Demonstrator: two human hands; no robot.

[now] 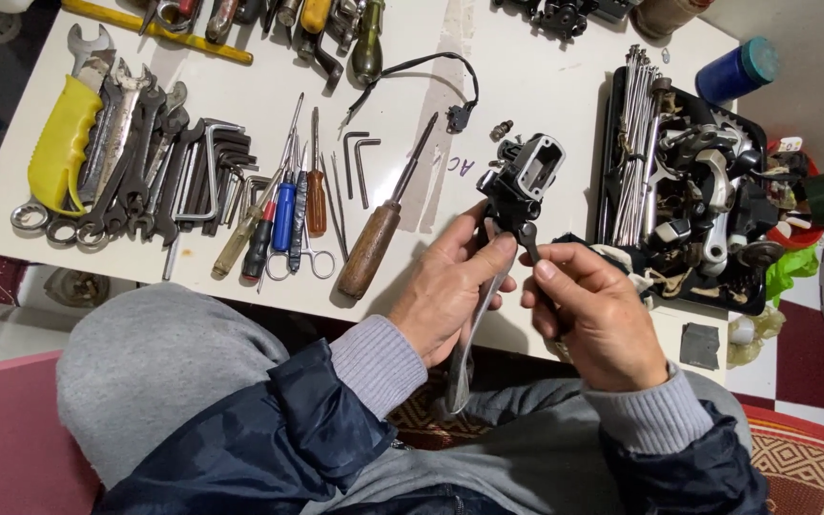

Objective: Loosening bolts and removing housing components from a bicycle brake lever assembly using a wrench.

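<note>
Quick count left of my wooden-handled screwdriver (381,225): two loose bent hex keys (359,160), one pair of scissors (305,259), one yellow-handled tool (64,141). Right of it: one black tray (612,181), one blue can (737,69).

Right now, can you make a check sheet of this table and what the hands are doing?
Surface: white table, stained, loaded with tools.
Job's things: black lever part with a silver lever, held up over the table edge.
Clutter: wrenches, hex keys, screwdrivers, scissors, a yellow handle, a black tray of metal parts with spokes.
Grippers: left hand grips the lever; right hand pinches the part's lower end.
Cables: black wire with plug, loose on the table.
Surroundings: blue can, red-and-white tiles, woven mat.
</note>
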